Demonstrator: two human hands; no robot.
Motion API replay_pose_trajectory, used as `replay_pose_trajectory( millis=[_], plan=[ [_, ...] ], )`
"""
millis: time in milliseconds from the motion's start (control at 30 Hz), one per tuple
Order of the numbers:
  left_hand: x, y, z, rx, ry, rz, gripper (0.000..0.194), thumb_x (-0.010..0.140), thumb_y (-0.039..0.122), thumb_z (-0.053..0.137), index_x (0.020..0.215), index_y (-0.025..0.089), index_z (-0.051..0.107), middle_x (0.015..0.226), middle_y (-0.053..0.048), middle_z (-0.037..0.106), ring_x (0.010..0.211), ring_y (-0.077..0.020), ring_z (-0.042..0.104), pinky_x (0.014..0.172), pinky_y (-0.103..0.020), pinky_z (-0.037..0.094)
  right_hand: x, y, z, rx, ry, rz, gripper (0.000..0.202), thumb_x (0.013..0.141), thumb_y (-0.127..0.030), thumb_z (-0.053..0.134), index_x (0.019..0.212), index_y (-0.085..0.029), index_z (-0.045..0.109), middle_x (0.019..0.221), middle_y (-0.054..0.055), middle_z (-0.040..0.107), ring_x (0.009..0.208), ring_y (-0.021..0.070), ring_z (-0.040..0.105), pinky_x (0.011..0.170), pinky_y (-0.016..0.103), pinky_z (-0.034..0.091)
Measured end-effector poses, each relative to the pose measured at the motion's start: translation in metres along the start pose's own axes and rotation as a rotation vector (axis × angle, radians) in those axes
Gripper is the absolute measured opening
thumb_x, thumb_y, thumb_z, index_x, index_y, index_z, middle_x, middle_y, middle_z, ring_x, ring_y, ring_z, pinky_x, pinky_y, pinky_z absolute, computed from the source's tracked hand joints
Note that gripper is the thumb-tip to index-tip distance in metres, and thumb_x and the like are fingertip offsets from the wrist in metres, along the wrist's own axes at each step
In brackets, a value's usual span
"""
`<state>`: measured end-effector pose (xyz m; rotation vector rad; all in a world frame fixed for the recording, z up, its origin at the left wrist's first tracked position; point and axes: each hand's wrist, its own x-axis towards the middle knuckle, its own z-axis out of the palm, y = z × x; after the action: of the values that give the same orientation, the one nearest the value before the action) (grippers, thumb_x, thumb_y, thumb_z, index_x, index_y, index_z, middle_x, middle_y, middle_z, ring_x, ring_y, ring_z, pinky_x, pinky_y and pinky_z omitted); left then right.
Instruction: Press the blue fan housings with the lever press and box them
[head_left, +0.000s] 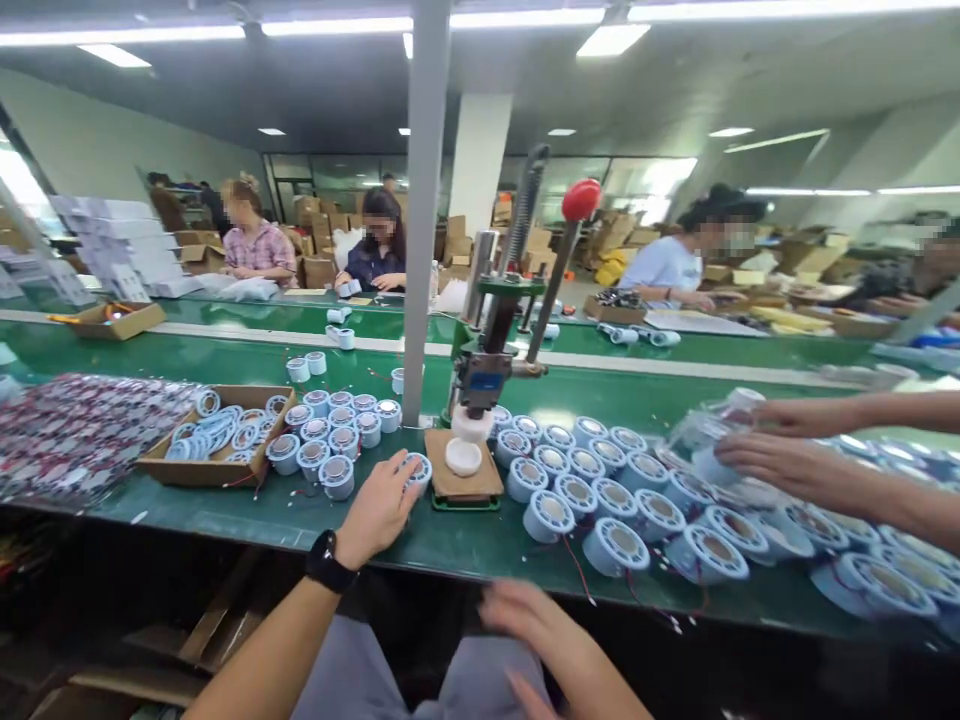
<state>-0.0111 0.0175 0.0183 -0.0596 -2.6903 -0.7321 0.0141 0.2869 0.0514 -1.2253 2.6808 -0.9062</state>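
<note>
My left hand, with a black watch on its wrist, grips a light blue round housing at the table's front edge. Just right of it stands a hand press with a red ball knob. A white round cup sits on the press's brown base board, under the white press head. My right hand is blurred by motion over my lap, below the table edge; whether it holds anything is unclear.
Rows of blue housings spread right of the press, more stand left. A cardboard box holds blue rings. Another person's hands hold clear plastic at right. A grey post rises behind the press.
</note>
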Motion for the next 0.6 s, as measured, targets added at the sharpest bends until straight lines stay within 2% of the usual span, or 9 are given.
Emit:
replay_pose_trajectory(
  millis=[67, 133, 167, 233, 333, 400, 500, 600],
  plan=[
    [-0.011, 0.002, -0.009, -0.109, 0.074, -0.023, 0.047, 0.099, 0.030, 0.038, 0.142, 0.016, 0.049, 0.149, -0.015, 0.048, 0.140, -0.0258, 0.044, 0.117, -0.047, 0.039, 0.062, -0.005, 0.015, -0.117, -0.088, -0.140, 0.070, 0.080, -0.042, 0.074, 0.144, -0.039, 0.048, 0.156, 0.005, 0.032, 0.148, 0.0291, 0.029, 0.118, 0.048, 0.038],
    [-0.028, -0.002, -0.027, -0.169, 0.179, -0.062, 0.048, 0.099, 0.029, 0.037, 0.145, 0.017, 0.047, 0.152, -0.012, 0.046, 0.143, -0.0236, 0.040, 0.119, -0.045, 0.037, 0.116, -0.014, 0.031, -0.256, -0.153, -0.242, 0.082, 0.076, -0.046, 0.077, 0.150, -0.032, 0.043, 0.162, 0.010, 0.019, 0.151, 0.0375, 0.015, 0.120, 0.058, 0.027],
    [-0.040, -0.007, -0.039, -0.175, 0.239, -0.088, 0.046, 0.100, 0.029, 0.037, 0.143, 0.019, 0.050, 0.151, -0.011, 0.047, 0.142, -0.0231, 0.042, 0.119, -0.044, 0.037, 0.136, -0.018, 0.038, -0.314, -0.172, -0.267, 0.081, 0.078, -0.052, 0.075, 0.149, -0.031, 0.043, 0.161, 0.013, 0.021, 0.151, 0.0395, 0.015, 0.118, 0.060, 0.026],
    [-0.064, -0.023, -0.062, -0.148, 0.366, -0.158, 0.041, 0.099, 0.032, 0.038, 0.134, 0.023, 0.059, 0.144, -0.008, 0.054, 0.135, -0.0234, 0.050, 0.116, -0.043, 0.041, 0.160, -0.023, 0.049, -0.383, -0.199, -0.284, 0.069, 0.084, -0.062, 0.064, 0.144, -0.031, 0.049, 0.153, 0.015, 0.035, 0.146, 0.0393, 0.025, 0.113, 0.062, 0.028],
    [-0.095, -0.049, -0.086, -0.052, 0.549, -0.269, 0.037, 0.098, 0.035, 0.042, 0.122, 0.022, 0.066, 0.131, -0.009, 0.063, 0.124, -0.0255, 0.059, 0.109, -0.045, 0.047, 0.168, -0.022, 0.053, -0.455, -0.226, -0.283, 0.070, 0.084, -0.073, 0.057, 0.139, -0.030, 0.054, 0.140, 0.017, 0.048, 0.135, 0.0387, 0.038, 0.107, 0.063, 0.031],
    [-0.105, -0.059, -0.087, 0.017, 0.595, -0.285, 0.034, 0.097, 0.033, 0.043, 0.117, 0.022, 0.068, 0.126, -0.009, 0.065, 0.120, -0.0260, 0.060, 0.107, -0.045, 0.049, 0.166, -0.019, 0.052, -0.483, -0.242, -0.304, 0.079, 0.078, -0.078, 0.057, 0.140, -0.029, 0.053, 0.136, 0.018, 0.050, 0.129, 0.0387, 0.041, 0.103, 0.060, 0.035],
    [-0.100, -0.058, -0.068, 0.105, 0.546, -0.206, 0.034, 0.097, 0.026, 0.043, 0.121, 0.024, 0.067, 0.131, -0.008, 0.062, 0.129, -0.0264, 0.053, 0.111, -0.046, 0.046, 0.163, -0.016, 0.053, -0.516, -0.253, -0.344, 0.083, 0.075, -0.080, 0.059, 0.139, -0.029, 0.054, 0.126, 0.017, 0.054, 0.120, 0.0362, 0.045, 0.098, 0.053, 0.038],
    [-0.083, -0.051, -0.041, 0.195, 0.413, -0.137, 0.044, 0.095, 0.019, 0.043, 0.136, 0.024, 0.057, 0.147, -0.007, 0.050, 0.144, -0.0282, 0.036, 0.117, -0.051, 0.038, 0.158, -0.015, 0.058, -0.547, -0.235, -0.378, 0.081, 0.073, -0.081, 0.061, 0.134, -0.027, 0.058, 0.115, 0.015, 0.057, 0.109, 0.0318, 0.050, 0.092, 0.045, 0.040]
  ],
)
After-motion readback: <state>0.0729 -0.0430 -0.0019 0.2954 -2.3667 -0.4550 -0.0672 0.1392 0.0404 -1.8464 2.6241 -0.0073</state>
